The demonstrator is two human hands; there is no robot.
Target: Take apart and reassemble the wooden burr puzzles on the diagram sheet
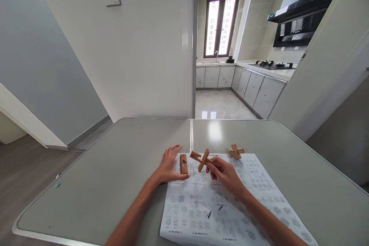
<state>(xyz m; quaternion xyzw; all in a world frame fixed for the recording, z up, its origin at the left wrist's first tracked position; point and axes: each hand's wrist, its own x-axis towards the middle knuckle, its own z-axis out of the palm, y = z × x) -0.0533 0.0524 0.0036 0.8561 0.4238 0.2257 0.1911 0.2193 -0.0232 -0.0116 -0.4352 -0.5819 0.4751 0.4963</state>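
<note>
My right hand [223, 171] pinches two notched wooden puzzle pieces [204, 160] that are joined crosswise, holding them above a printed sheet [198, 196]. Spread around a single notched wooden block [183, 164] is my left hand [170, 165], thumb near its lower end and fingers beyond its upper end. Whether the thumb touches that block I cannot tell. An assembled wooden cross-shaped puzzle [235, 151] sits at the sheet's far edge, right of my right hand. The sheet carries rows of small line diagrams and two dark check marks.
The grey-green table [86, 184] has a light rim and a seam [191, 134] running down its far half. A small green bit [57, 185] lies near the left edge. Beyond the table are a white wall and a kitchen with a gas stove [271, 64].
</note>
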